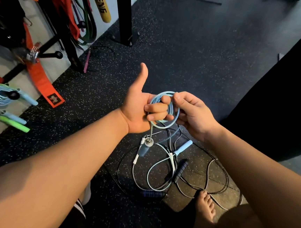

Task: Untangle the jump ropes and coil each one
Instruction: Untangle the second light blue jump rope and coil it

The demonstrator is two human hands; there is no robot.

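Observation:
My left hand (143, 104) has its fingers curled through a small coil of light blue jump rope (173, 115), thumb pointing up. My right hand (191, 113) pinches the top of that coil next to the left fingers. One blue handle (144, 148) of this rope dangles just below the left hand. The other blue handle (184, 147) lies on the floor with loose blue rope. A black rope (216, 179) with dark handles (181, 170) lies tangled with it on the floor.
Two coiled ropes, blue and green (6, 105), lie at the left by the wall. A rack with orange straps (43, 82) and bands stands at the upper left, a black post (125, 20) behind. My bare foot (205, 204) rests on the black rope. A purple-handled rope (87, 61) lies near the rack.

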